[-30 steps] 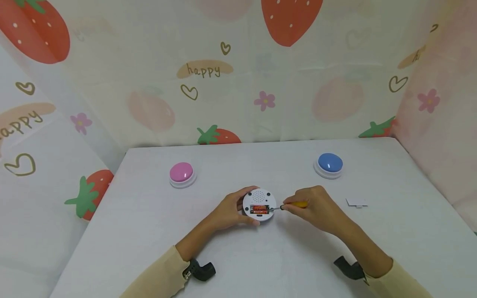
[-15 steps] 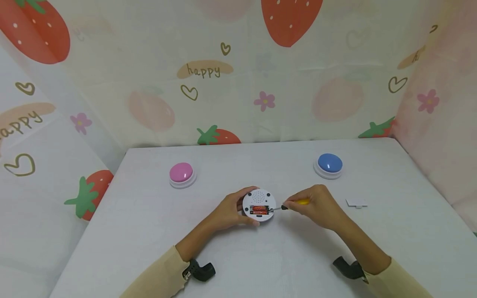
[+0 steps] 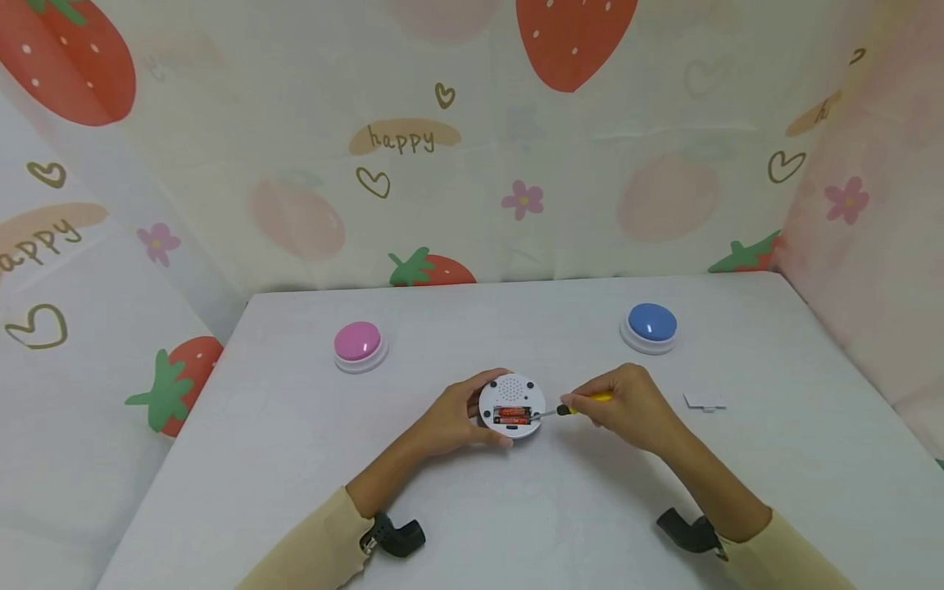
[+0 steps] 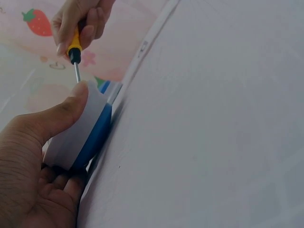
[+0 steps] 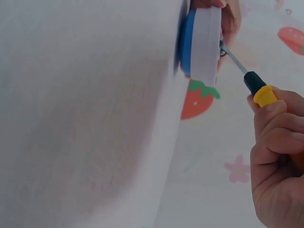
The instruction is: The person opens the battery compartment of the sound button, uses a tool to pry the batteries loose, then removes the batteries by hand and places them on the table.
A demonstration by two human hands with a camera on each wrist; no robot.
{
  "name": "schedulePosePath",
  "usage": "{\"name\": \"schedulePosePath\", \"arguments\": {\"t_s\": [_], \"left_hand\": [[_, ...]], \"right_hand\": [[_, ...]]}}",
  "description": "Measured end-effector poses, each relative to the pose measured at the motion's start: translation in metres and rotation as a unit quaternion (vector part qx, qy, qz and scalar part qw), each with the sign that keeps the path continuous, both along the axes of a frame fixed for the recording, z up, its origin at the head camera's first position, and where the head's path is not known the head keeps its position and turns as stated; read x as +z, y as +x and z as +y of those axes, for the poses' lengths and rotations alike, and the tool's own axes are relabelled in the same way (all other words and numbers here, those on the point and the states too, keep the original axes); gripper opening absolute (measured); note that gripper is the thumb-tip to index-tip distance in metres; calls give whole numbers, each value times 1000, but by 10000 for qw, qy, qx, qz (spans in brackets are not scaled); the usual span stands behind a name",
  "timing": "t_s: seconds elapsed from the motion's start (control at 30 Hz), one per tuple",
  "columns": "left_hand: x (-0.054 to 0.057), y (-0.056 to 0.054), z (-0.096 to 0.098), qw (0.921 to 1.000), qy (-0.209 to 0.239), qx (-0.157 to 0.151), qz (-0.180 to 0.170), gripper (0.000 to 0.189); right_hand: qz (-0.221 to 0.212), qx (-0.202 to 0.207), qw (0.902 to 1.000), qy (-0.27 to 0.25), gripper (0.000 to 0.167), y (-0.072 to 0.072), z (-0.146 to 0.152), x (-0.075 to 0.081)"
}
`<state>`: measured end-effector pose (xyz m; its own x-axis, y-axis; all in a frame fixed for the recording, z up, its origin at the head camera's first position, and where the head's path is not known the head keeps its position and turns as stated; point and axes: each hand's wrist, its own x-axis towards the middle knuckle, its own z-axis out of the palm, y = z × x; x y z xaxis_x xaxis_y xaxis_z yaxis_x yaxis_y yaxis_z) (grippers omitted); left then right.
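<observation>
A round white push button (image 3: 510,392) lies upside down near the table's middle, its blue dome (image 4: 96,137) facing the tabletop. Its battery compartment is uncovered, with two red batteries (image 3: 512,412) side by side inside. My left hand (image 3: 446,422) grips the casing from the left, thumb at the near rim and fingers round the far side. In my right hand (image 3: 630,406) is a screwdriver (image 5: 256,85) with a yellow and black handle, pinched between thumb and fingers. Its metal shaft slants down, the tip at the right end of the near battery. A small metal loop shows by the tip in the right wrist view.
A pink push button (image 3: 358,344) stands dome up at the back left, and a blue push button (image 3: 651,326) at the back right. The white battery cover (image 3: 705,401) lies right of my right hand. Printed cloth walls (image 3: 457,197) border the white table (image 3: 501,524).
My right hand has risen slightly, and the screwdriver's handle has shifted a little while its tip stays at the battery's end. The left hand and the held button look almost unchanged.
</observation>
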<state>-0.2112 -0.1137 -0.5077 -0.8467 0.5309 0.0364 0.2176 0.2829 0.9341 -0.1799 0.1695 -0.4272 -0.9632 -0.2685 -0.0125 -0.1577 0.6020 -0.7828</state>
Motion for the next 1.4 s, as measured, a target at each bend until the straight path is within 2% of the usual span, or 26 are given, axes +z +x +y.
{"name": "schedulePosePath", "arguments": {"t_s": [0.3, 0.57, 0.67, 0.77, 0.93, 1.13, 1.23, 1.4], "left_hand": [[3, 2, 1, 9999, -77, 45, -68, 99], [3, 1, 1, 10000, -49, 22, -80, 100], [2, 1, 1, 10000, -29, 25, -83, 100], [1, 1, 0, 10000, 4, 14, -77, 100], [0, 0, 0, 10000, 44, -24, -81, 99], [2, 1, 0, 10000, 55, -15, -80, 98], [2, 1, 0, 10000, 31, -4, -70, 98], [3, 1, 1, 10000, 32, -22, -77, 97]], "right_hand": [[-252, -130, 9995, -165, 18, 0, 0, -1], [-758, -321, 9958, -394, 19, 0, 1, 0], [-803, -349, 9954, -388, 18, -1, 1, -1], [-568, -262, 9977, -253, 18, -1, 1, -1], [82, 176, 9998, 7, 16, 2, 2, 1], [882, 776, 9925, 351, 11, 8, -4, 9], [1082, 975, 9877, 566, 10, 8, -9, 14], [1086, 1218, 9827, 880, 11, 8, -15, 23]]}}
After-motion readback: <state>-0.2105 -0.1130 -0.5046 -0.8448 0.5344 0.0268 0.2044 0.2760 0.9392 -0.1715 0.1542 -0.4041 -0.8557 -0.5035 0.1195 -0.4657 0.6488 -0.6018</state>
